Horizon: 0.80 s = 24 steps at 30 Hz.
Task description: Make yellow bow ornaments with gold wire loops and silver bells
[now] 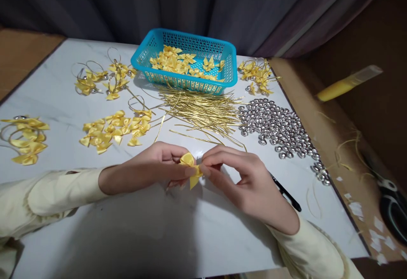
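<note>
One blue basket (190, 85), one black pen (288, 195), one held bow (188, 160), one heap of silver beads (276, 126)

Dark grey curtain (127, 7) hangs in folds at 12 o'clock, right behind the white marble-look desk (178, 236). Brown surface (318, 101) runs along the desk at 3 o'clock & again at 10 o'clock. Light from overhead: soft glare mid-desk, broad shadow at 6 o'clock.
</note>
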Motion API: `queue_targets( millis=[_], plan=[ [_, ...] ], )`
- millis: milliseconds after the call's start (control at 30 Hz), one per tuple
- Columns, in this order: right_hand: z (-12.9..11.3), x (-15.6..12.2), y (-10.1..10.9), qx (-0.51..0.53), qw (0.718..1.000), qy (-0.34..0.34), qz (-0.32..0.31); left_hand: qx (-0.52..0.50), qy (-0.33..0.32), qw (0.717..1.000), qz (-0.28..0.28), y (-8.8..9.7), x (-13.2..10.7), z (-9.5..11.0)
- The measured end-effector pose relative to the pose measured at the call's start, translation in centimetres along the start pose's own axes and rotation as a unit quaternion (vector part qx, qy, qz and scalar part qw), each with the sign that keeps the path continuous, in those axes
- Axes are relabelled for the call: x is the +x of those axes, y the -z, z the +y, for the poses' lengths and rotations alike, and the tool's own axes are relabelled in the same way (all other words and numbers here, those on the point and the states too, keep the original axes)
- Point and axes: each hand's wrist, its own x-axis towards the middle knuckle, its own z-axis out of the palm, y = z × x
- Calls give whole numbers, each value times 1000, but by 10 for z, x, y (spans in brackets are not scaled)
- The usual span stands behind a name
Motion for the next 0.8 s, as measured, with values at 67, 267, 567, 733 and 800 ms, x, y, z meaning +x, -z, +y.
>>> queue_targets(
  millis=[67,267,567,733,800],
  plan=[
    [0,-1,-1,-12,1000,24,8,8,-17,1000,11,-1,-1,-3],
    [1,-4,-2,-54,993,104,31,34,-90,995,30,-3,-3,-10],
    [5,-4,-2,-105,978,172,52,99,-153,981,68,-5,-4,-9],
    [9,-5,-3,-159,961,213,72,127,-138,978,88,-7,-4,-8],
    [10,-6,-3,-178,957,217,75,144,-144,974,98,-7,-3,-7]
  ],
)
